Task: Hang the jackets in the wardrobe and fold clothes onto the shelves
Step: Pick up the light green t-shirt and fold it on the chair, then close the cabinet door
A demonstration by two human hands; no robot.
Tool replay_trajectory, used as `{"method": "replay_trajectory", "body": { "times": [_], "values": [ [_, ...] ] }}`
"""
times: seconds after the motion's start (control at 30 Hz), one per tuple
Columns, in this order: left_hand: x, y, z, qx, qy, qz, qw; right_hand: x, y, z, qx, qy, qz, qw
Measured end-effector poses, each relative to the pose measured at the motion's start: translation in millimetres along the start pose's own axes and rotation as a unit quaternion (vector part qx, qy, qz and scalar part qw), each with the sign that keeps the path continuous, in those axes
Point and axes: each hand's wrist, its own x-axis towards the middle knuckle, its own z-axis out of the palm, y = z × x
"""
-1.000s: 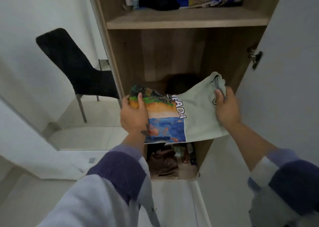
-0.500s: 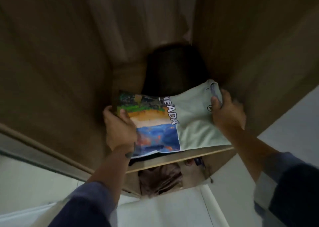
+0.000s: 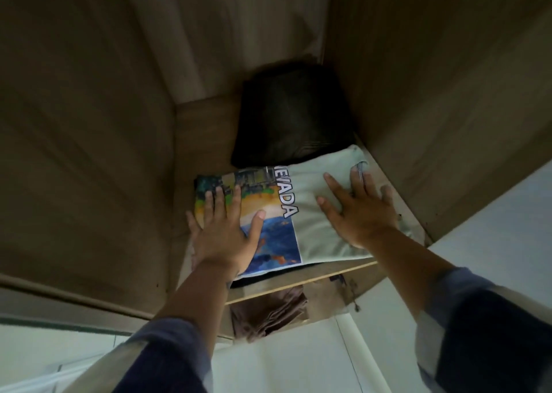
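Head view, the only view supplied: a folded pale green T-shirt (image 3: 316, 213) lies flat on a wooden wardrobe shelf (image 3: 298, 283), at the front of the compartment, its near edge just at the shelf's front lip; the printed panel on its left half shows a landscape in green, orange and blue, and white outlined capitals beside the panel read "EVADA", the first letter being cut off at the fold; a small grey ribbed collar shows at the shirt's far right corner. The left hand (image 3: 222, 232) rests palm down on the printed panel, fingers straight and spread apart, thumb out to the right; the right hand (image 3: 357, 213) presses flat on the plain green part, fingers likewise straight and apart, fingertips near the collar. A dark folded garment (image 3: 294, 116) sits behind the shirt, touching its far edge, against the back right corner; brown folded clothing (image 3: 268, 313) lies in the compartment below the shelf.
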Motion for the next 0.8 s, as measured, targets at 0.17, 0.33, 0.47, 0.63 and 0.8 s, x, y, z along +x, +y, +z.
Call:
{"method": "replay_trajectory", "body": {
  "times": [0.17, 0.33, 0.47, 0.63, 0.8],
  "values": [
    [-22.5, 14.0, -41.9, 0.068, 0.016, 0.016, 0.997, -33.6, -3.9, -35.5, -0.055, 0.045, -0.029, 0.997],
    [-75.4, 28.5, -96.2, 0.073, 0.055, 0.025, 0.996, -97.3, 1.8, -78.6, -0.049, 0.102, -0.051, 0.992],
    [-149.2, 46.4, -145.8, 0.065, 0.091, 0.031, 0.993, -177.0, 12.0, -126.3, -0.024, 0.111, -0.040, 0.993],
    [-249.7, 76.2, -218.8, 0.058, 0.128, 0.033, 0.990, -290.6, 41.0, -190.9, -0.026, 0.159, -0.042, 0.986],
    [-335.3, 109.9, -305.4, 0.046, 0.210, 0.057, 0.975, -388.5, 78.3, -280.6, -0.050, 0.239, -0.029, 0.969]
  ]
}}
